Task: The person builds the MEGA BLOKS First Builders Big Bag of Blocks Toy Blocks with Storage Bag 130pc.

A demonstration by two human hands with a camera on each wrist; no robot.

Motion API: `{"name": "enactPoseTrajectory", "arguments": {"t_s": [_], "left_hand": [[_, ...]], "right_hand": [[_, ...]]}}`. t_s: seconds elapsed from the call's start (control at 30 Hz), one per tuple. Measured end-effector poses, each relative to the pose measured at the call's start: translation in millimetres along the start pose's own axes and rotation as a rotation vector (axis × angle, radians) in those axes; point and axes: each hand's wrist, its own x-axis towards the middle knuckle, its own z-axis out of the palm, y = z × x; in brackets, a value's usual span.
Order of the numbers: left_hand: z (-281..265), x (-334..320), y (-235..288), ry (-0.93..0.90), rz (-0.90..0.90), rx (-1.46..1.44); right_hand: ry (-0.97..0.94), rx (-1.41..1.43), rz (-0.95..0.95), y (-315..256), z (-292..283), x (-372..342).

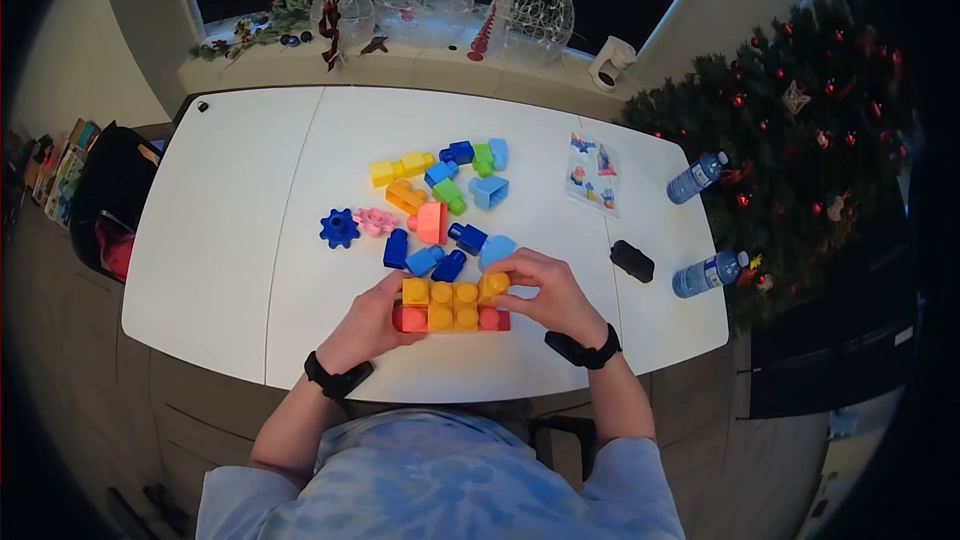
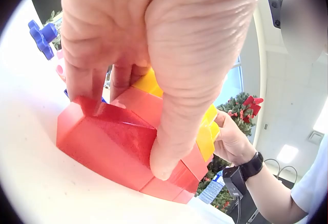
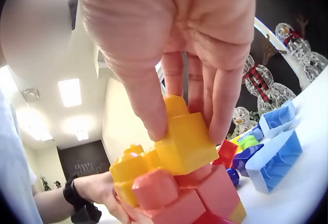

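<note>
Tie-dyed shirt (image 1: pixel 440 480) nearest the head cam; beyond it, the block build (image 1: pixel 453 306) sits at the near side of the table (image 1: pixel 215 250), btwn both hands. L hand (image 1: pixel 368 325) grips the build's left end, thumb on one side, fingers on the other. R hand (image 1: pixel 552 295) pinches a yellow block (image 3: pixel 193 144) btwn thumb and fingers at the far right corner; whether it is fully seated, cannot tell.

Progress (judged): partial. Red/coral lower part (image 2: pixel 110 144) looks assembled, w/ yellow blocks over its middle and far left corner; coral studs at both near corners are uncovered. Loose pcs. remain apart, incl. a coral block (image 1: pixel 430 223), a green block (image 1: pixel 449 196), a blue gear (image 1: pixel 339 228) and a pink gear (image 1: pixel 375 222).

Appearance: build is upright, oblong and glossy, w/ rounded studs on top; lowest pcs. are deeper red, those above paler coral.
</note>
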Motion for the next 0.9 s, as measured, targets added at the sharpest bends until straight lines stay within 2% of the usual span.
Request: {"name": "enactPoseTrajectory", "arguments": {"t_s": [0.1, 0.43, 0.53, 0.57, 0.6, 0.63, 0.7, 0.73, 0.83, 0.9], "left_hand": [[0.0, -0.3, 1.9, -0.009, -0.030, -0.025], [0.2, -0.3, 0.6, 0.009, 0.011, 0.004], [0.4, -0.3, 0.1, 0.011, 0.019, -0.002], [1.9, 0.0, -3.4, 0.011, 0.031, -0.009], [2.5, 0.0, -6.7, 0.013, 0.041, -0.015], [2.7, 0.2, -8.8, 0.023, 0.041, -0.013], [3.8, -1.1, -10.3, 0.017, 0.042, -0.035], [3.2, -2.3, -8.9, 0.020, 0.042, -0.031], [0.6, -2.0, -2.3, -0.003, -0.015, 0.009], [-1.1, -3.1, 2.3, -0.020, -0.047, 0.010]], "right_hand": [[0.048, -0.086, -0.106, 3.4, 9.6, -6.3], [0.077, -0.178, -0.130, 3.0, 13.7, -9.9], [0.063, -0.214, -0.141, -1.0, 6.4, -5.9], [-0.039, -0.236, -0.130, -4.0, -3.9, 0.5], [-0.143, -0.258, -0.121, -6.8, -13.1, 9.7], [-0.148, -0.260, -0.130, -7.1, -20.0, 22.0], [-0.067, -0.044, -0.096, -5.0, -32.7, 52.8], [-0.045, -0.030, -0.021, -8.2, -36.9, 74.1], [-0.033, -0.325, -0.136, -4.2, -22.8, 142.4], [-0.126, -0.460, -0.061, 6.9, 2.5, 182.3]]}}
